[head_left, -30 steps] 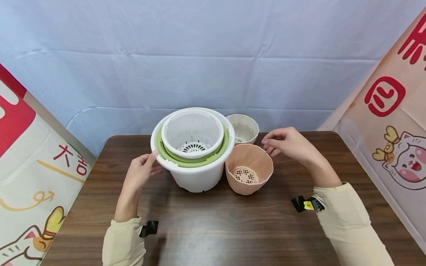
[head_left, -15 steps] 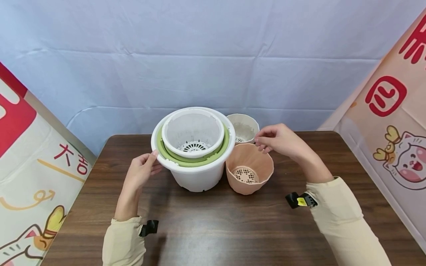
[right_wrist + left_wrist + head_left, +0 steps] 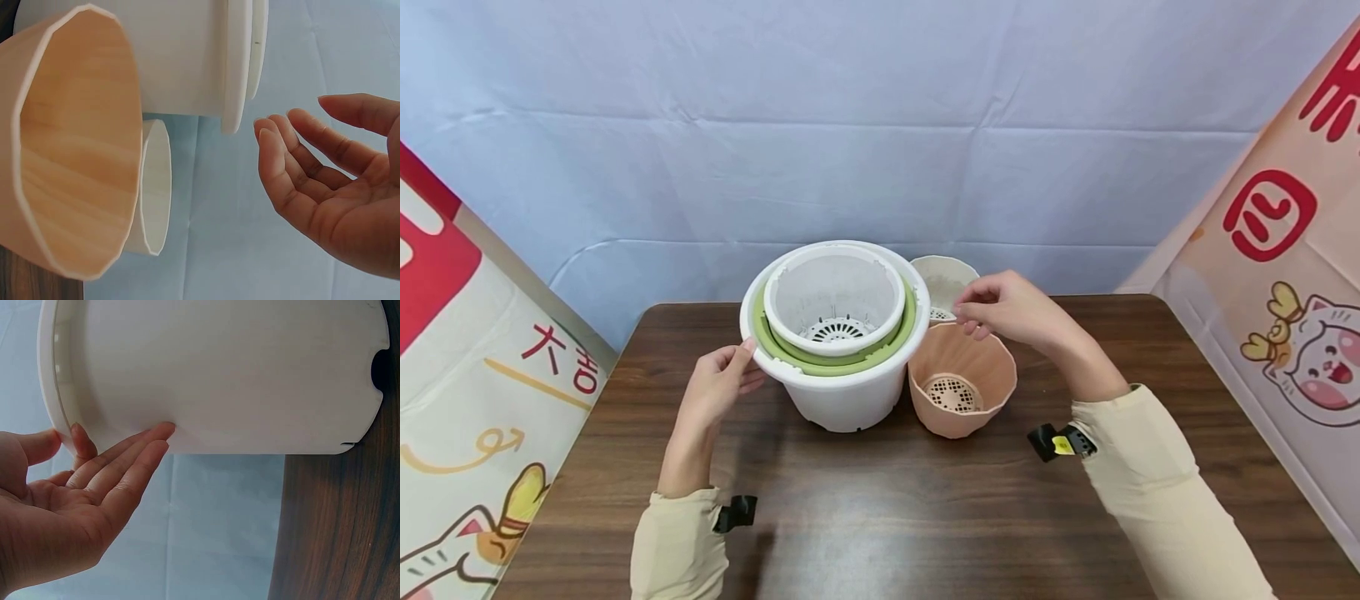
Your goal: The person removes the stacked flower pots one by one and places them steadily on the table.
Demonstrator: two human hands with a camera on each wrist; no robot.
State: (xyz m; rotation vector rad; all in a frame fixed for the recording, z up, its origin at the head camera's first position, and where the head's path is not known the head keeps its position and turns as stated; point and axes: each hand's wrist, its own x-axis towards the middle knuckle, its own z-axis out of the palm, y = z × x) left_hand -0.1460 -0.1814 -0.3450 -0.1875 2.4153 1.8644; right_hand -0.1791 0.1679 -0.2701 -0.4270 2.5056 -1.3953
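My left hand (image 3: pixel 715 382) pinches the rim of a large white flowerpot (image 3: pixel 842 404) between thumb and index finger; in the left wrist view its other fingers (image 3: pixel 131 481) stretch along the pot's side. Nested in that pot are a green pot (image 3: pixel 820 367) and a smaller white pot (image 3: pixel 835 283) with a slotted bottom. With loosely bent fingers and nothing in them, my right hand (image 3: pixel 1011 308) hovers above the far rim of a peach pot (image 3: pixel 958 358), overlapping a small cream pot (image 3: pixel 940 275) behind it. The right wrist view shows that hand (image 3: pixel 350 181) apart from all the pots.
The pots stand near the back edge of a dark wooden table (image 3: pixel 880 517), close to a pale blue cloth backdrop (image 3: pixel 880 125). Printed cloths with cartoon cats hang at left (image 3: pixel 482 375) and right (image 3: pixel 1292 292).
My right hand has drifted left, from beside the peach pot's right rim to above its far rim. The left hand and the pots have stayed in place.
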